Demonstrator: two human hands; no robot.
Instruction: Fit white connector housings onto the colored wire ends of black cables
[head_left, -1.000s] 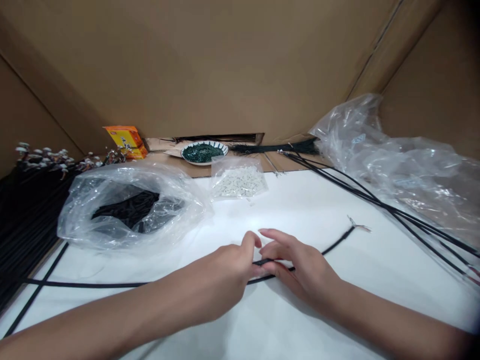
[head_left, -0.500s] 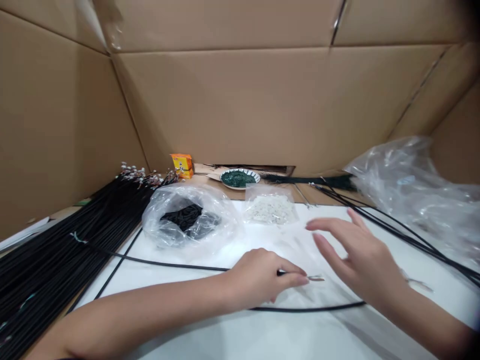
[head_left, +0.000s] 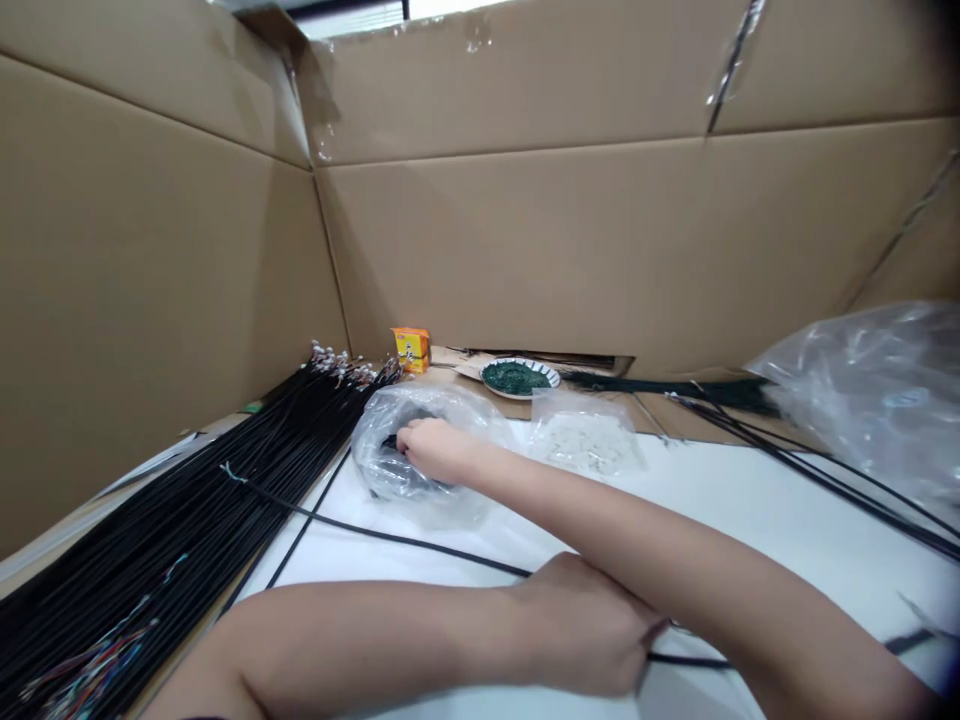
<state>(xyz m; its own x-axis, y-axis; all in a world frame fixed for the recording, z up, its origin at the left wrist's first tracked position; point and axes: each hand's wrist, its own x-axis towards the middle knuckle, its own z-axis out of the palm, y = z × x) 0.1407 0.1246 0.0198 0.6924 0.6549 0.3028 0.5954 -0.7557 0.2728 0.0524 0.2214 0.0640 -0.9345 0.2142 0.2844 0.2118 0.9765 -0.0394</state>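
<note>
My right hand [head_left: 433,448] reaches across my left arm into the open clear plastic bag [head_left: 465,405], where black pieces [head_left: 391,440] show. Its fingertips are down among them, partly hidden. Below, my left hand [head_left: 589,630] is closed on the black cable [head_left: 427,543] near its end, on the white table surface [head_left: 465,570]; my right forearm covers part of its fingers. Thin wire tips just show beside it. To the right of the open bag lies a flat clear bag of small white pieces [head_left: 589,440].
Many black cables [head_left: 247,490] are heaped at the left, with coloured wire ends. Behind stand an orange-yellow box [head_left: 412,350] and a plate of green bits [head_left: 517,377]. More cables [head_left: 810,465] and crumpled plastic [head_left: 885,390] lie at the right, inside cardboard walls [head_left: 525,240].
My right hand has moved left from beside the cable end into the open bag, crossing over my left arm. My left hand still holds the cable. The view has shifted.
</note>
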